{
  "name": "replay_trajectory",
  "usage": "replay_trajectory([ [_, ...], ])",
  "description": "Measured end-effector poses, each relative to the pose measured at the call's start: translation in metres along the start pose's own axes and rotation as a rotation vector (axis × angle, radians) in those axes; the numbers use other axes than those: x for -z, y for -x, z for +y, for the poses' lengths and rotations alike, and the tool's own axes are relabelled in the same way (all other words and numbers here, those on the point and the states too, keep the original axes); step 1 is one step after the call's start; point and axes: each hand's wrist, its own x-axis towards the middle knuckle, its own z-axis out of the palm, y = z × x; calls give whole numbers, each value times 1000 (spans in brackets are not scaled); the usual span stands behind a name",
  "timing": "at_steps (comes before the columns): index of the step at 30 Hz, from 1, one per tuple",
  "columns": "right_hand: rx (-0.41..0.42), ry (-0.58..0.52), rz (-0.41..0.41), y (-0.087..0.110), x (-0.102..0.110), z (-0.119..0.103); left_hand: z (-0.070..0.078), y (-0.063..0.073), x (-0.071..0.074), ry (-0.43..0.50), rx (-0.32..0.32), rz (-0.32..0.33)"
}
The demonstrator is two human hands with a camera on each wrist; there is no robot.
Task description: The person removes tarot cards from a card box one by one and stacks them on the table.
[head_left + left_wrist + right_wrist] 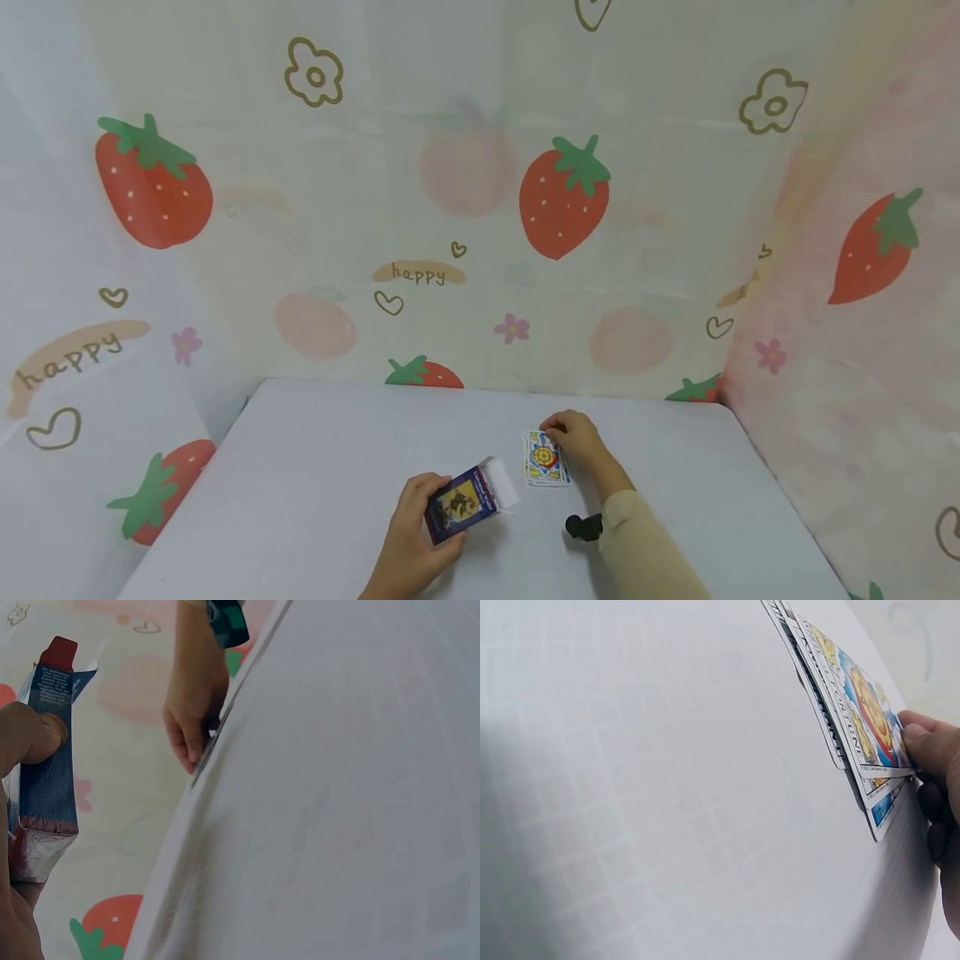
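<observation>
My left hand (416, 529) grips a dark blue card box (460, 505), its pictured face up and its white flap open toward the right. In the left wrist view the thumb presses the narrow side of the box (49, 772). To the right of it, a loose stack of tarot cards (545, 458) lies on the table, a colourful Wheel of Fortune card on top. My right hand (581, 437) pinches the stack at its far right corner. In the right wrist view the cards (862, 712) are slightly fanned, and the thumb rests on the top one.
A white cloth covers the table (315, 467). Behind it and at both sides hang curtains (465, 333) printed with strawberries, flowers and hearts. A small black device (583, 527) sits at the right wrist, just above the table.
</observation>
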Motion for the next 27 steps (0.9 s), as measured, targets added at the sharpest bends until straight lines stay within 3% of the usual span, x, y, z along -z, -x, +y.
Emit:
replay_trajectory([
  [12,10,43,8,2,-2,-2,3,0,2,27,7,-6],
  [18,-10,-32,-1,1,0,-1,-1,0,1,18,2,11],
  [27,-46,-88,51,11,8,-10,1,0,0,30,3,2],
])
